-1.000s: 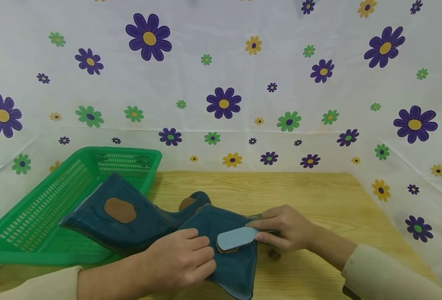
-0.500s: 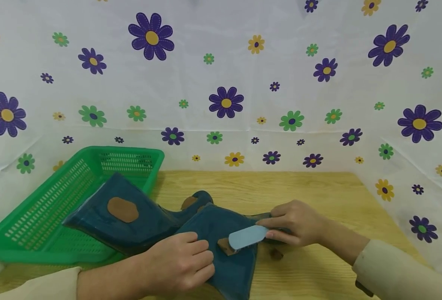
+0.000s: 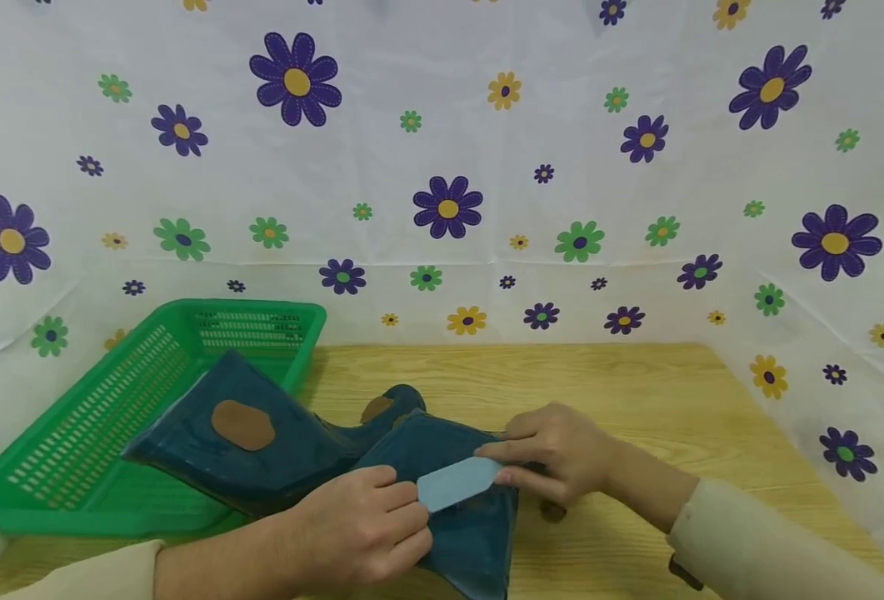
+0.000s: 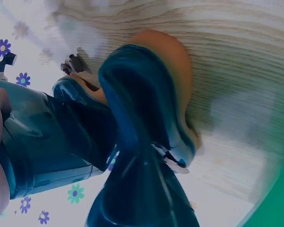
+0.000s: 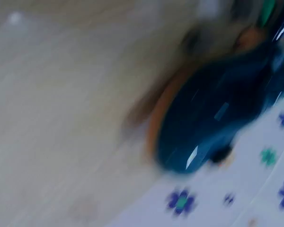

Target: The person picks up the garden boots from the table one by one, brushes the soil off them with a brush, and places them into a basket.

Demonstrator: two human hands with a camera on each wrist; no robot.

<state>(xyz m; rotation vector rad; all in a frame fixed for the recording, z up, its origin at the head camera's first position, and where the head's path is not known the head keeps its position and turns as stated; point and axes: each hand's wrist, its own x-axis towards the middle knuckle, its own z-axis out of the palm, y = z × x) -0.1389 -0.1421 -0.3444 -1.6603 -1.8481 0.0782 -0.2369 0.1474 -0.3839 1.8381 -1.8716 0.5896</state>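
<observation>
A dark teal rubber boot [image 3: 467, 550] lies on its side, its shaft toward me. My left hand [image 3: 362, 529] grips the shaft's edge with curled fingers. My right hand [image 3: 561, 454] pinches the narrow end of a light blue flat-backed brush [image 3: 456, 483], which lies flat over the shaft beside my left fingers. The brown patch seen earlier on this shaft is hidden under it. The right wrist view is blurred and shows the boot's foot [image 5: 213, 113] with its brown sole. A second teal boot [image 3: 284, 467] lies to the left, with a brown oval patch [image 3: 242, 425] on it.
A green slotted basket [image 3: 104, 521] stands at the left; the second boot's shaft overlaps its front right side. Small dark pieces [image 4: 75, 62] lie on the wood-grain table [image 3: 636, 375]. A flower-print cloth [image 3: 382, 167] stands behind.
The brush in my right hand went right along the shaft, uncovering the brown patch, then came back left to my left fingers. My left hand keeps its grip; the boots stay put.
</observation>
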